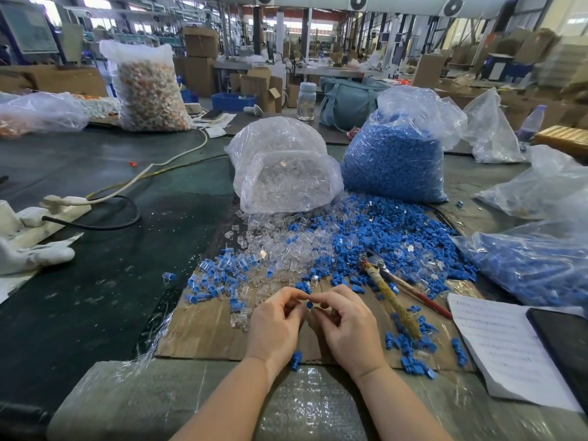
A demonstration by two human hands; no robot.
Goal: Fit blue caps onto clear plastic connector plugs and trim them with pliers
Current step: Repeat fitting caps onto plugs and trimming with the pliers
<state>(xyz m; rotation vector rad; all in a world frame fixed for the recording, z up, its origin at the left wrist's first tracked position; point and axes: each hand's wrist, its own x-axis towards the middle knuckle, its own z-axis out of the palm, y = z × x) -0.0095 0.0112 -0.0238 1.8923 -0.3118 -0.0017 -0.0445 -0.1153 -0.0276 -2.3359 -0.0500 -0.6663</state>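
My left hand (276, 323) and my right hand (345, 323) meet fingertip to fingertip over a cardboard sheet (203, 332). Between them sits a small blue cap (309, 304), pinched by both hands; the clear plug it goes with is mostly hidden by my fingers. Loose clear plugs (286, 249) and loose blue caps (397, 237) lie heaped just beyond my hands. Capped plugs (219, 275) are scattered to the left. The pliers (391, 291), with wrapped handles, lie on the cardboard to the right, untouched.
A bag of clear plugs (283, 167) and a bag of blue caps (394, 154) stand behind the heaps. Another bag of blue parts (534, 268) lies at right, near a paper sheet (506, 348) and a dark phone (563, 345). A power strip (60, 205) and white glove (28, 253) lie left.
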